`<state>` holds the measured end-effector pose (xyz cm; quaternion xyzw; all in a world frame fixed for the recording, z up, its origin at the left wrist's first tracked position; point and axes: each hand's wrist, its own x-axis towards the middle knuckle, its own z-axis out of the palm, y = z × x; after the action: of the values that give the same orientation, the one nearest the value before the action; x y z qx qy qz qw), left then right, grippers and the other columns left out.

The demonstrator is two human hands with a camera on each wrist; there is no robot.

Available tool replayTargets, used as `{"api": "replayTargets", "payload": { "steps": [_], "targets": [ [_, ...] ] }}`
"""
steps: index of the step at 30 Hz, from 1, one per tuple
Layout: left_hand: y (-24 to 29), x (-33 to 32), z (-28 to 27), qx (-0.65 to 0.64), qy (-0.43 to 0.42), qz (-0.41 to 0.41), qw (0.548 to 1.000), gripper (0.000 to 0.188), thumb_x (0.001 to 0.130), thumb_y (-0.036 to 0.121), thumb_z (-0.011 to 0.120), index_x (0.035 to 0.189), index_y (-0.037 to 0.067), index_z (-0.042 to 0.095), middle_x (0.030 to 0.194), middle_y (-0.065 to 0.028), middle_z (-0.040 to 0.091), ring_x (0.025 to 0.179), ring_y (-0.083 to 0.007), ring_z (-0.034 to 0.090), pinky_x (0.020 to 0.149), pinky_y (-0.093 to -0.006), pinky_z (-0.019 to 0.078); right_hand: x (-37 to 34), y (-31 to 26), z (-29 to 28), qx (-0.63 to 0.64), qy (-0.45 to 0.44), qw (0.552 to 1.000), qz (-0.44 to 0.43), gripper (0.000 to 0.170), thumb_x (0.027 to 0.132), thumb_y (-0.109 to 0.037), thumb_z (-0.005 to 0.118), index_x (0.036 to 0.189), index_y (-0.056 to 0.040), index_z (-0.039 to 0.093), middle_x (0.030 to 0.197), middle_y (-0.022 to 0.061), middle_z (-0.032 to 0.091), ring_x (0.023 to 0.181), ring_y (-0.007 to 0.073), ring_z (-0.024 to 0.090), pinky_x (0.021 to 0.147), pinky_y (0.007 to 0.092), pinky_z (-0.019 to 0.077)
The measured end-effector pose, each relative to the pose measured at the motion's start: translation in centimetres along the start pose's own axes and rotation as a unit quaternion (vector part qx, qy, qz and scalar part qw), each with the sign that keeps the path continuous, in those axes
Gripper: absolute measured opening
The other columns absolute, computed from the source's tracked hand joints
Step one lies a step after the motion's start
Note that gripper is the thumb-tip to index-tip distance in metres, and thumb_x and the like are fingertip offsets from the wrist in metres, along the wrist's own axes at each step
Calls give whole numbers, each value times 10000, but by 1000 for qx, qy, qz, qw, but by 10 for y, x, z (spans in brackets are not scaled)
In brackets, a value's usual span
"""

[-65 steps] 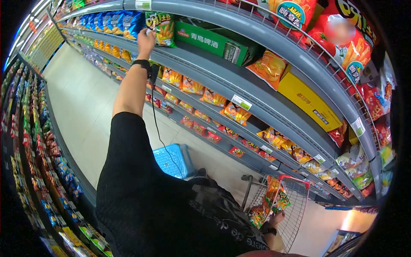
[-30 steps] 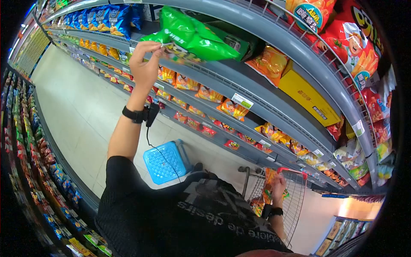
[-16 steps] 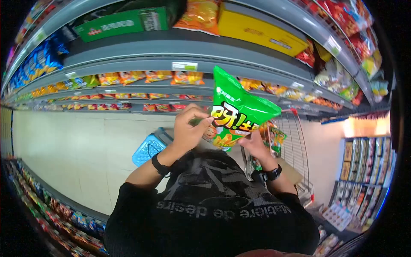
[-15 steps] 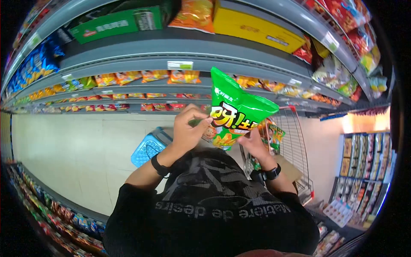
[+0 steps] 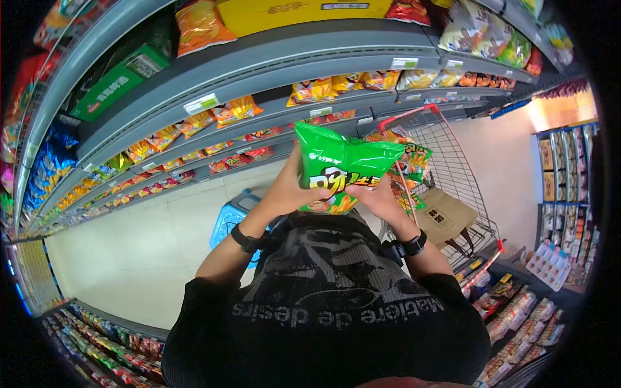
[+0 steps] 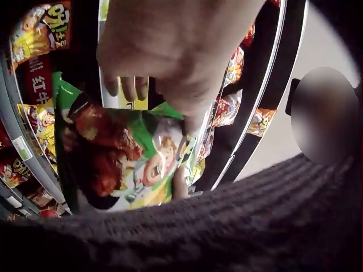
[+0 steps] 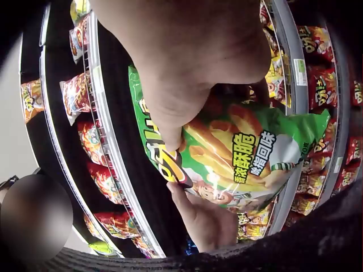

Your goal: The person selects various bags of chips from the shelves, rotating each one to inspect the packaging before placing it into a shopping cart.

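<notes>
A green bag of potato snacks (image 5: 352, 155), printed with fries, is held in front of my chest by both hands. My left hand (image 5: 289, 187) grips its left side, thumb pressed on the front and fingers behind. On the other side my right hand (image 5: 381, 200) holds it the same way; the two thumb tips come close together over the printed name. In the right wrist view the bag (image 7: 244, 153) shows yellow and white lettering beside the fries. Seen from the left wrist, the bag (image 6: 122, 161) displays a cartoon face, and several fingers reach behind it.
To my right stands a wire shopping cart (image 5: 446, 149) with snack bags (image 5: 417, 161) and a brown bag (image 5: 446, 216) inside. A blue stool (image 5: 226, 223) sits on the floor at left. Shelves (image 5: 272, 71) of snacks curve across the front, with a yellow box (image 5: 284, 14) up high.
My left hand took the green bag off the upper shelf and brought it to my chest. My right hand came up from the cart and grips it too. The view has turned right.
</notes>
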<state>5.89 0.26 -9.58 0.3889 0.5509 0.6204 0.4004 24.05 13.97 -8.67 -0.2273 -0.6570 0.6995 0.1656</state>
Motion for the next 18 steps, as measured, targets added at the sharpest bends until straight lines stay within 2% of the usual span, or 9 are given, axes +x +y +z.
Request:
{"api": "replayTargets", "payload": {
  "steps": [2, 5, 6, 9, 10, 13, 14, 17, 18],
  "targets": [
    [8, 8, 24, -22, -5, -46, 999, 854, 716, 245, 810, 1388, 1, 343, 1304, -135, 501, 1210, -213, 480, 1022, -341, 380, -11, -3, -20, 7, 8, 1000, 2, 490, 790, -72, 741, 1216, 22, 517, 1153, 86, 604, 1029, 152, 576, 889, 314, 475],
    [-4, 21, 57, 11, -27, -82, 996, 755, 731, 226, 799, 1334, -3, 408, 1241, -121, 549, 1144, -197, 525, 983, -333, 412, -27, -1, -52, 32, 27, 999, -17, 500, 797, -89, 739, 1227, 20, 509, 1168, 86, 597, 1051, 151, 570, 907, 317, 467],
    [-7, 26, 71, 20, -25, -81, 996, 646, 747, 208, 787, 1267, -8, 471, 1165, -110, 595, 1081, -186, 560, 945, -330, 439, -34, 2, -62, 43, 36, 998, -25, 505, 800, -96, 737, 1232, 20, 505, 1172, 87, 595, 1059, 151, 568, 914, 318, 465],
    [-10, 41, 112, 29, -20, -102, 994, 577, 760, 194, 776, 1228, -12, 508, 1120, -100, 620, 1038, -177, 582, 914, -323, 457, -55, 21, -97, 111, 45, 993, 13, 547, 804, -101, 732, 1271, 16, 472, 1181, 91, 590, 1069, 156, 568, 930, 321, 459],
    [-16, 45, 127, 35, -16, -76, 996, 494, 799, 195, 745, 1194, -14, 535, 1098, -92, 633, 1003, -167, 596, 886, -314, 471, -61, 21, -109, 100, 50, 994, 6, 598, 818, -118, 719, 1317, 9, 416, 1218, 92, 563, 1105, 162, 549, 953, 325, 446],
    [-18, 62, 172, -30, 1, -106, 994, 440, 838, 197, 710, 1185, -13, 541, 1111, -94, 631, 1004, -162, 597, 879, -305, 474, -82, 31, -143, 143, 73, 987, 27, 619, 831, -135, 707, 1338, 3, 380, 1254, 89, 532, 1142, 165, 523, 976, 330, 430],
    [-29, 66, 182, 12, -14, -127, 992, 435, 907, 219, 635, 1255, 6, 485, 1146, -83, 608, 1027, -154, 583, 894, -307, 468, -87, 44, -151, 181, 88, 979, 7, 613, 850, -155, 688, 1347, -4, 363, 1272, 86, 514, 1164, 167, 503, 989, 333, 417],
    [-38, 84, 222, -61, -2, -184, 981, 457, 930, 268, 604, 1280, 11, 463, 1170, -87, 596, 1035, -155, 581, 897, -293, 464, -100, 72, -182, 228, 100, 964, 90, 598, 859, -157, 683, 1345, -8, 367, 1261, 90, 522, 1146, 165, 516, 976, 326, 430],
    [-42, 88, 232, -75, -24, -196, 977, 517, 943, 305, 578, 1336, 16, 408, 1246, -100, 553, 1109, -170, 547, 948, -305, 437, -102, 63, -185, 280, 122, 947, 95, 556, 882, -187, 664, 1331, -12, 385, 1237, 94, 539, 1099, 166, 550, 945, 323, 456]
  ]
}}
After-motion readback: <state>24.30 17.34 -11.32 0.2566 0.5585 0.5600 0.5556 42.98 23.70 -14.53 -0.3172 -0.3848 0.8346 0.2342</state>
